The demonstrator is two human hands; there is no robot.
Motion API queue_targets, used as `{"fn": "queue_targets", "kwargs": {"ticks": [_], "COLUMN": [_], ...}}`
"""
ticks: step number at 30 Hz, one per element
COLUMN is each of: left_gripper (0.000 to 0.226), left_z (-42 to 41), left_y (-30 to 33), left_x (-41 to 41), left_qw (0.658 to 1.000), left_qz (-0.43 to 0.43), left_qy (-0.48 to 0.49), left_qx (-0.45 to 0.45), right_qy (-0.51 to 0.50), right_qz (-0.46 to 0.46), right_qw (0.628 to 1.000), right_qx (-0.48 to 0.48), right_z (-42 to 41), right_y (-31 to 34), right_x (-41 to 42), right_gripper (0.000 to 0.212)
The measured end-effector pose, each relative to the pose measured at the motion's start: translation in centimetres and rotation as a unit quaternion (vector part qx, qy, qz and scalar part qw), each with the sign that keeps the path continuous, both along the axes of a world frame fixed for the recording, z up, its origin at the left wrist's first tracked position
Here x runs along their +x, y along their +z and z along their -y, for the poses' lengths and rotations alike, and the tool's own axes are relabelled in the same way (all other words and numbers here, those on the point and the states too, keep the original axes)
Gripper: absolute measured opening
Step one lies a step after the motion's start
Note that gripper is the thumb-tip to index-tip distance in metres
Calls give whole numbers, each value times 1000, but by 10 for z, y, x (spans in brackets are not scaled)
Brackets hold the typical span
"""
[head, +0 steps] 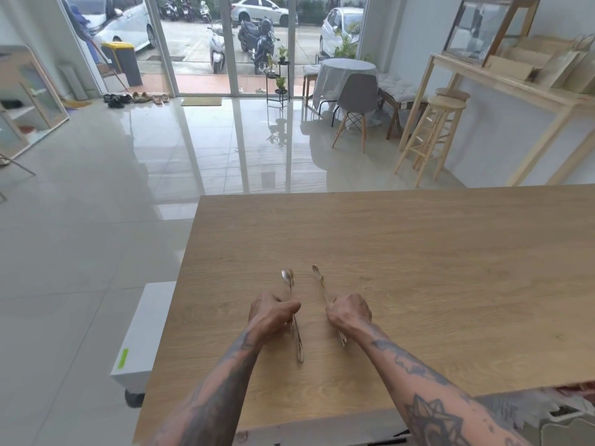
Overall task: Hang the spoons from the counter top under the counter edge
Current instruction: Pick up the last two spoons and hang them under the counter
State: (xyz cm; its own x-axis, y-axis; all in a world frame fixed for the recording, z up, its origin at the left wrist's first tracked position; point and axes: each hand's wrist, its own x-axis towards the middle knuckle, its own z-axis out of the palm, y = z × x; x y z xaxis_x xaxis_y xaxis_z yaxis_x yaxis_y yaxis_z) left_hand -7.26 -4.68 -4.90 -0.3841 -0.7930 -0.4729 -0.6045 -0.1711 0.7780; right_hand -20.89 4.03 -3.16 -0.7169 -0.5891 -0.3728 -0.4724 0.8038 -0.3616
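Left hand [273,313] and right hand [349,312] each grip spoons [287,278] above the worktop [418,252]; hanging them below its edge comes next.

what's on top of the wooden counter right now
On the light wooden counter top, only long metal spoons: the left hand grips a bunch, the right hand grips more. The hands cover the handles' middles, so the exact count is unclear.

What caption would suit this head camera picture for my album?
Left hand and right hand each grip long metal spoons over a wooden counter top.
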Motion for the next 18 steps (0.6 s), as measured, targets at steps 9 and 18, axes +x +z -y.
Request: {"fn": "queue_targets", "kwargs": {"ticks": [9, 18], "left_gripper": [14, 17], "left_z": [-14, -110], "left_y": [46, 114], "left_x": [30, 43], "left_qw": [995, 982], "left_qz": [-78, -147], "left_qy": [12, 17], "left_qx": [-66, -119], "right_qy": [43, 91], "right_qz": [78, 89], "right_qw": [978, 952], "right_qx": [-190, -280], "right_z": [-38, -116], "right_y": [49, 111], "right_x": [0, 16], "right_gripper": [25, 23]}}
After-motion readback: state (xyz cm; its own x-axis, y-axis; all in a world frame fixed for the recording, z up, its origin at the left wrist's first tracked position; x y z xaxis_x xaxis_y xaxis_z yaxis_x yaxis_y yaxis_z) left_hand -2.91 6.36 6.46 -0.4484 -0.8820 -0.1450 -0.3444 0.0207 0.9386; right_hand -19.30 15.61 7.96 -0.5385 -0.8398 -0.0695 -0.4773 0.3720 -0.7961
